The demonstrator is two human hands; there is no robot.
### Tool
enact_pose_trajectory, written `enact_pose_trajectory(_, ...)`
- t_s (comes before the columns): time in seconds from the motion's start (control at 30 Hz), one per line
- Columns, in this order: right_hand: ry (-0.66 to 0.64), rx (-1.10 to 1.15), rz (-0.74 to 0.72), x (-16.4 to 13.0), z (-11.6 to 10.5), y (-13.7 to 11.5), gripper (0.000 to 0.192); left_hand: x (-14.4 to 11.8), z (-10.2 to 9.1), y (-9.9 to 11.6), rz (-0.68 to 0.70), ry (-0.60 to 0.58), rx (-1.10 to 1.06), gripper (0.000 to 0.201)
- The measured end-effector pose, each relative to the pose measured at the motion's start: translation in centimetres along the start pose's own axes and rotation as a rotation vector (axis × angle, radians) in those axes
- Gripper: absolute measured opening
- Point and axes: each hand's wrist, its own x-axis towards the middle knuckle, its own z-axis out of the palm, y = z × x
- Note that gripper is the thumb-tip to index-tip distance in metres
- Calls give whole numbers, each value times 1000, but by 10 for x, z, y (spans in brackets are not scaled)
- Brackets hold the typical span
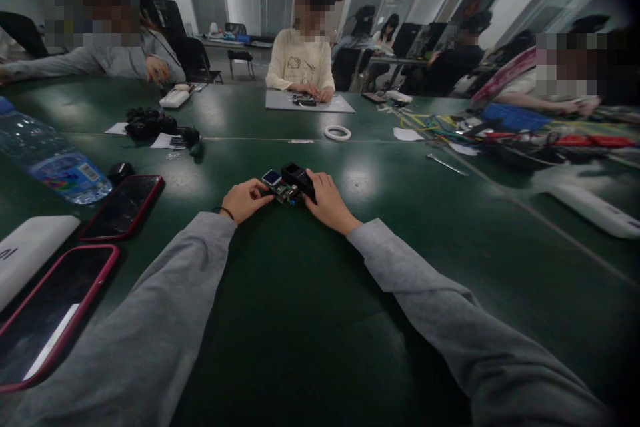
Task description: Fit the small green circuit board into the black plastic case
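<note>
- I have both hands in view over the dark green tabletop (300, 320), reaching from grey sleeves toward its far edge.
- My left hand (243, 200) has its grip nearly closed, thumb and forefinger pinching the left end of a small circuit board (285, 194).
- My right hand (327, 200) has its grip curled around a black case (295, 175), fingers over its right side and the thumb low, close to the board.
- The board sits between the two hands, well in from the tabletop's left and right edges; a small screen (271, 177) shows at its upper left, and the case is right beside it. I cannot tell whether board and case are joined, or whether they touch the tabletop.
- Toward the tabletop's left edge I see a water bottle (55, 157), a red-edged phone (125, 207), a second, nearer phone (55, 313) and a white power bank (35, 253).
- Beyond my hands, toward the far edge, are a white ring (338, 133) and, farther left, a bundle of black cables (150, 125).
- Right of the ring, a slim metal tool (447, 165) lies near tangled wires (550, 140); a white device (595, 207) lies toward the right edge.
- At the far edge a co-worker (300, 57) has both hands over a grey mat (280, 101).
</note>
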Motion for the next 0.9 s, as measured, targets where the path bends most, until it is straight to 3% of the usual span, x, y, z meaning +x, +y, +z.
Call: enact_pose_trajectory(0.9,13,-4,1,-1,0,0,61,0,-2,4,-30,66,126,31)
